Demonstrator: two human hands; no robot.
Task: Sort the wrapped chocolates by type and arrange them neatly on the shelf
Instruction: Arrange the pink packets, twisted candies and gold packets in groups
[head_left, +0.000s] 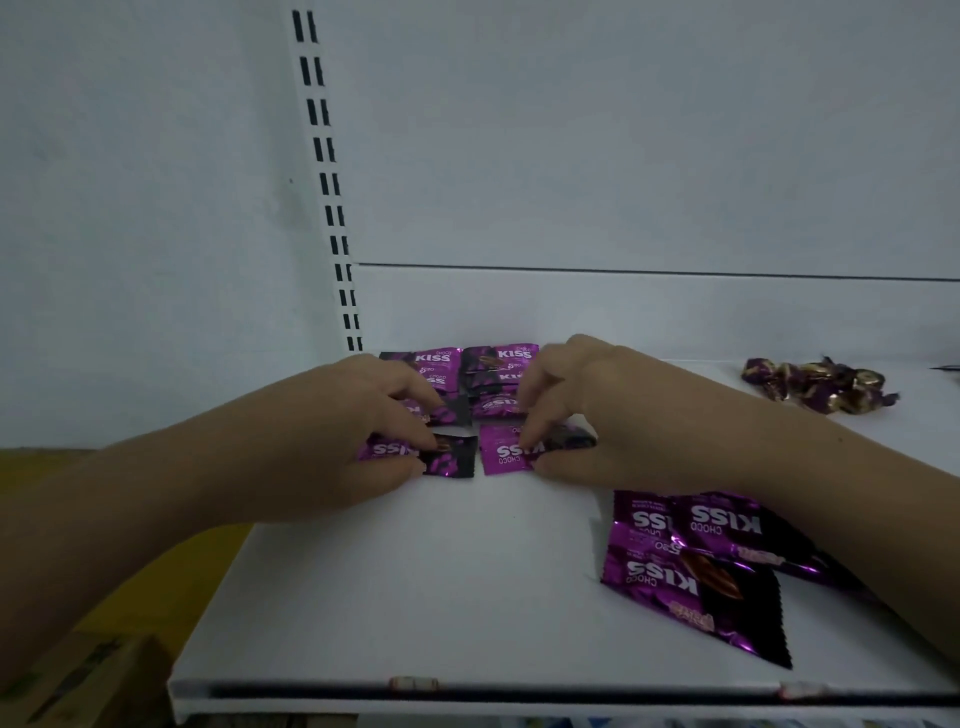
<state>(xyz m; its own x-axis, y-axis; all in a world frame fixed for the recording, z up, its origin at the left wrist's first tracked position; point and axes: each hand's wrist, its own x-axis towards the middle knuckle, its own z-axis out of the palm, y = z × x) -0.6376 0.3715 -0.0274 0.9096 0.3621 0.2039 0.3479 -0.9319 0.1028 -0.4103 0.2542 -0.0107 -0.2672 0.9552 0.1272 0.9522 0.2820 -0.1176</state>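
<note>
Smooth white shelf (415, 582) carries flat, glossy purple foil packets: a loose overlapping pile (691, 561) front right, tidy rows (467, 364) at the back. Left hand (363, 431) pinches one rectangular packet (452, 457), right hand (587, 415) its neighbour (504, 452); crinkled gold-purple twists (815, 384) far right

Dim bluish light, soft shadows, blurred wide-angle edges

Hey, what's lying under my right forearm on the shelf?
A loose pile of purple Choco Kiss packets, at least three overlapping, lies on the white shelf. The right forearm covers their right ends, so any more beneath it cannot be seen.
</note>
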